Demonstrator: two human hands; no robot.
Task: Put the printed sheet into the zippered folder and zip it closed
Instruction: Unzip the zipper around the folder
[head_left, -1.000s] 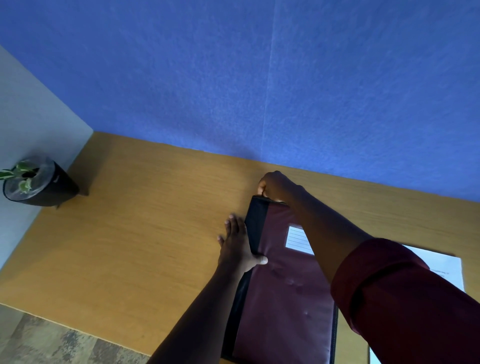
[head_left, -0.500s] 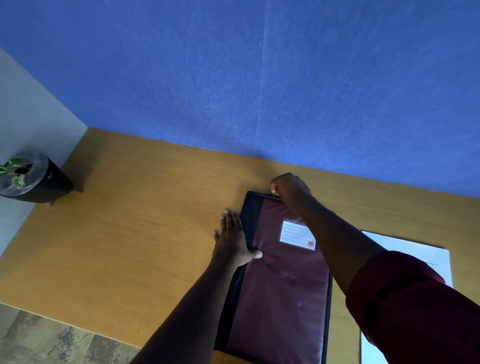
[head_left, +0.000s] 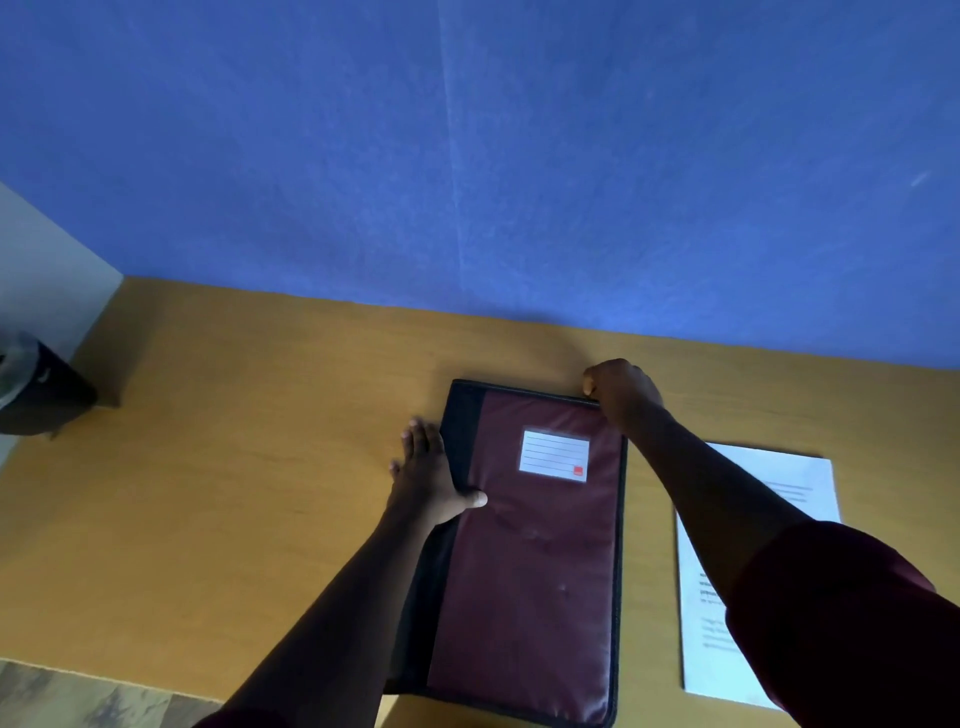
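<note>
A maroon zippered folder (head_left: 535, 551) with a black spine and a white label lies flat on the wooden desk (head_left: 234, 493). My left hand (head_left: 428, 475) presses flat on its left edge, fingers spread, thumb on the cover. My right hand (head_left: 621, 392) is closed at the folder's far right corner, pinching what looks like the zipper pull, which the fingers hide. The printed sheet (head_left: 727, 587) lies on the desk to the right of the folder, partly under my right forearm.
A dark plant pot (head_left: 39, 387) stands at the far left of the desk against a white wall. A blue partition (head_left: 519, 156) rises behind the desk. Floor shows past the desk's near left edge.
My right hand has slid along the folder's far edge from the left corner to the right corner. The left hand has stayed pressed on the spine side.
</note>
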